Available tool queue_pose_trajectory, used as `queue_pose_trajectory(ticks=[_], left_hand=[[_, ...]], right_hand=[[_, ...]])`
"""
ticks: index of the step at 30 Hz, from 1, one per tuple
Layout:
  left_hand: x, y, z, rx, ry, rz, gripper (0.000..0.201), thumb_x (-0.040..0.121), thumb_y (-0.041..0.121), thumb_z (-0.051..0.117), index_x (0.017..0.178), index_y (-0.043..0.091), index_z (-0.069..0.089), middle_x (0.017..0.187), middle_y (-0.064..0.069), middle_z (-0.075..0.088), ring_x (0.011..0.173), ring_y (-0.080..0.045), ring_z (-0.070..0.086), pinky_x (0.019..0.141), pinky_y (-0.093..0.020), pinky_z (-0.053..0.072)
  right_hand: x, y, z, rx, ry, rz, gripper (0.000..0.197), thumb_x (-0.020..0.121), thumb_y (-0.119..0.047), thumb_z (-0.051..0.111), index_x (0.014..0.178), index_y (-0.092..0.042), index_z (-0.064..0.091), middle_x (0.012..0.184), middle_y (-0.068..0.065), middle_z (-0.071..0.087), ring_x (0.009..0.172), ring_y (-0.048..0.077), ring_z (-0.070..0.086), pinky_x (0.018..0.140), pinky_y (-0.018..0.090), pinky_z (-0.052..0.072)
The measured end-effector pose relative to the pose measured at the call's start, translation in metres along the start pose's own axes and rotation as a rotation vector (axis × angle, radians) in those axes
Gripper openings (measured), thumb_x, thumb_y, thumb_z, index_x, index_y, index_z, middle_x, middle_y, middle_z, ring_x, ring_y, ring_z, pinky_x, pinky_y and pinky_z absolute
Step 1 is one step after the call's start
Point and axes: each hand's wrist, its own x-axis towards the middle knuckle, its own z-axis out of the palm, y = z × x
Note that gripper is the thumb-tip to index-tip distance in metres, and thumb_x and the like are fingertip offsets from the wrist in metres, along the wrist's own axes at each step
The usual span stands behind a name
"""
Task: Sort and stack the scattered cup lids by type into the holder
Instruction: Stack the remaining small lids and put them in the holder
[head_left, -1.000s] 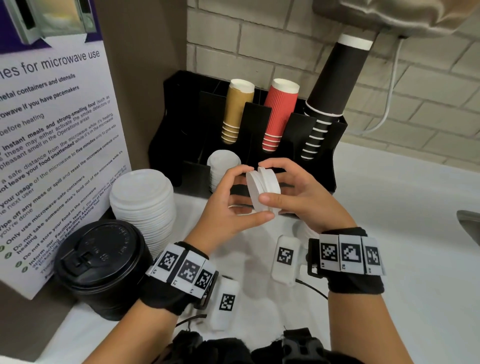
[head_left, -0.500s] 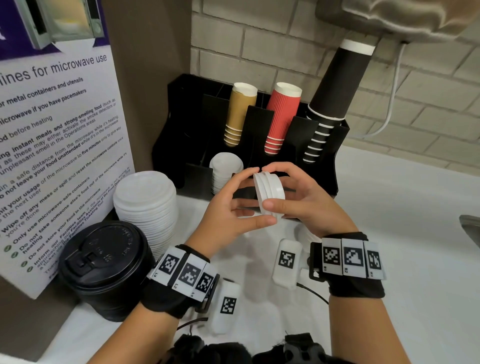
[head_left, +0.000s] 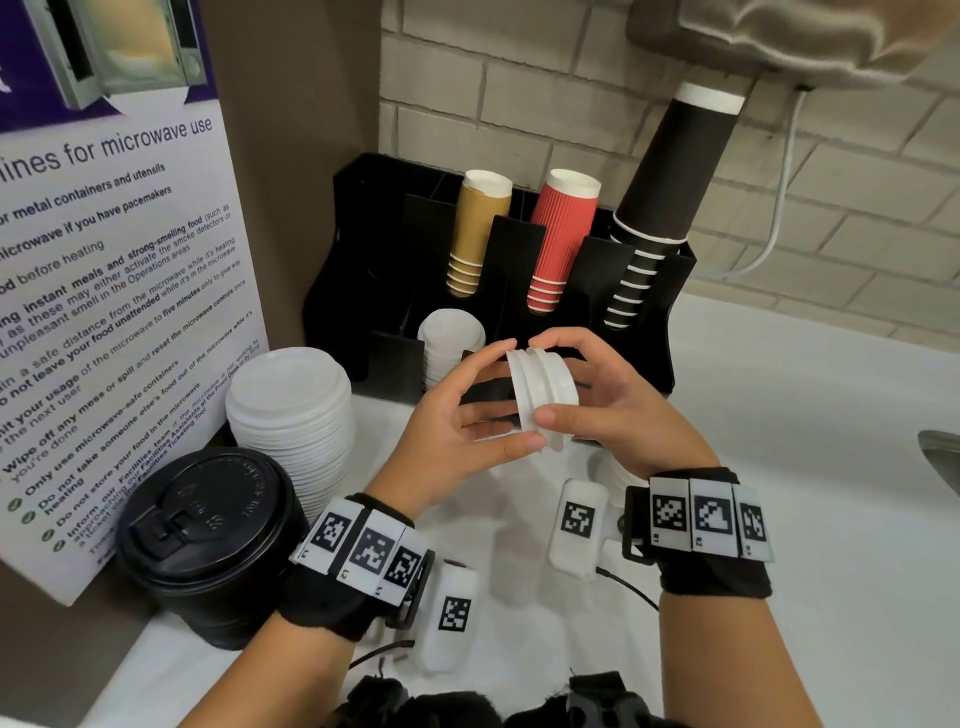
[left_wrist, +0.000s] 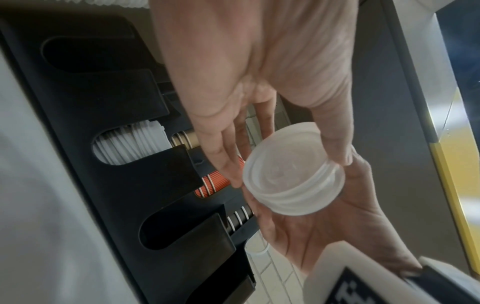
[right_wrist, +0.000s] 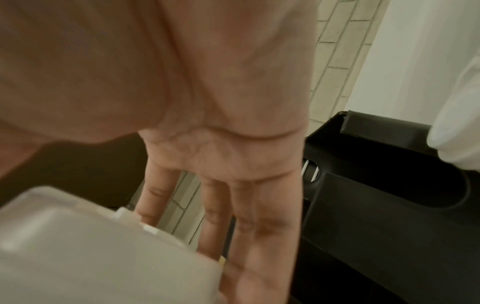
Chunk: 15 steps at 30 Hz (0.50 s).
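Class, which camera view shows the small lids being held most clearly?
Left wrist: the lids show whole, face and stacked rims. The head view shows them edge-on between both hands. The right wrist view shows no clear lid.

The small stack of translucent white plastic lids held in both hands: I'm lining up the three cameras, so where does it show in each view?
Head: small stack of translucent white plastic lids at centre, on edge between left hand and right hand.
Left wrist: right of centre, flat face to camera.
Right wrist: not clearly visible; a blurred pale shape fills the lower left.
Shared landmark: black plastic cup-and-lid holder.
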Motion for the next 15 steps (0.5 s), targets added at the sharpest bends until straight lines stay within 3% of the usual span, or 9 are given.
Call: queue_pose_trajectory(ticks=[5,9,13,15], left_hand=[[0.0001,0.0015,0.0048,-0.017,0.011,0.017,0.078,0.065,0.025,0.081,0.135,0.034,0.046,0.13,0.007,0.056,0.108,-0.019,0.067,0.087,-0.033,0.057],[0.0004,0.0013,0.0043,-0.027,0.035,0.035,0.081,0.065,0.022,0.081,0.137,0.026,0.046,0.128,0.008,0.057,0.106,-0.016,0.067,0.083,-0.026,0.055],[0.0001,0.0023,0.0052,-0.015,0.027,0.034,0.083,0.064,0.023,0.082,0.138,0.028,0.045,0.128,0.011,0.056,0.107,-0.015,0.066,0.084,-0.027,0.056],[0.0,0.0024,0.0062,-0.016,0.029,0.036,0.082,0.063,0.022,0.082,0.136,0.03,0.045,0.127,0.013,0.056,0.107,-0.015,0.066,0.084,-0.027,0.056]], right_hand=[[-0.0004,0.0029,0.0013,0.035,0.05,-0.028,0.064,0.063,-0.029,0.081,0.119,-0.028,0.049,0.112,0.016,0.062,0.095,0.033,0.064,0.076,0.045,0.055],[-0.0003,0.0027,0.0018,0.041,0.086,-0.051,0.063,0.064,-0.029,0.082,0.118,-0.031,0.05,0.114,0.016,0.062,0.098,0.037,0.064,0.081,0.055,0.055],[-0.001,0.0019,0.0023,0.002,0.055,-0.045,0.063,0.063,-0.032,0.083,0.118,-0.033,0.051,0.114,0.014,0.061,0.099,0.033,0.064,0.08,0.046,0.056],[-0.0008,0.0021,0.0032,-0.003,0.049,-0.041,0.064,0.062,-0.031,0.083,0.118,-0.033,0.051,0.115,0.013,0.061,0.101,0.034,0.064,0.082,0.048,0.056]])
